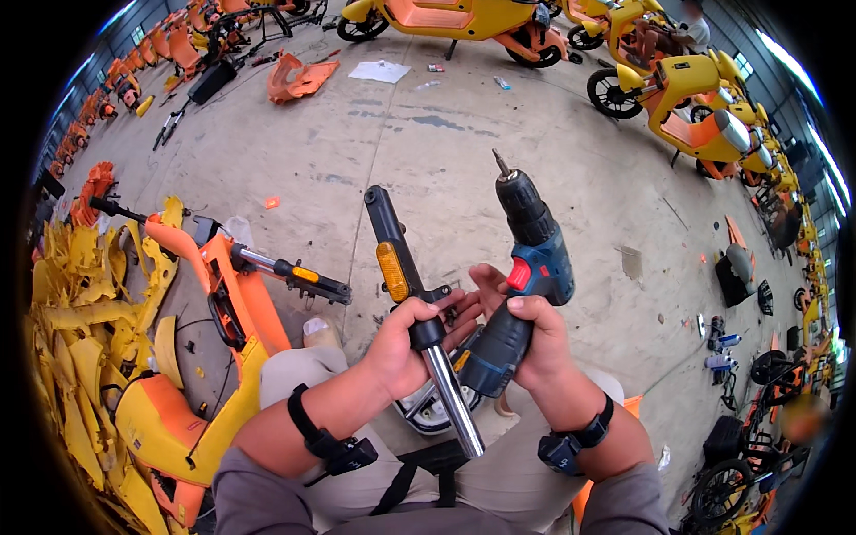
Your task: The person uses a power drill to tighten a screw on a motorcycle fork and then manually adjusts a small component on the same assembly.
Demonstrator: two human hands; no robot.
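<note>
My left hand (403, 343) is closed around a scooter fork leg (450, 392), black in its upper part with a bare chrome tube pointing down toward my lap. An amber reflector (391, 272) sits on the fork leg's black part. Small dark bits show by my left fingertips; I cannot make out what they are. In my right hand (542, 343) is a blue and black cordless drill (551, 263), gripped by its handle. Its bit points up and away from me, and the red trigger button faces left. The drill and the fork leg are held side by side.
Left of my knee lies a partly stripped orange and yellow scooter body (236, 303) with another fork leg (303, 275). Beyond it is a heap of yellow panels (85, 357). Yellow scooters (695, 116) stand at the far right, where a person (691, 36) sits. Spray cans (720, 361) lie at right.
</note>
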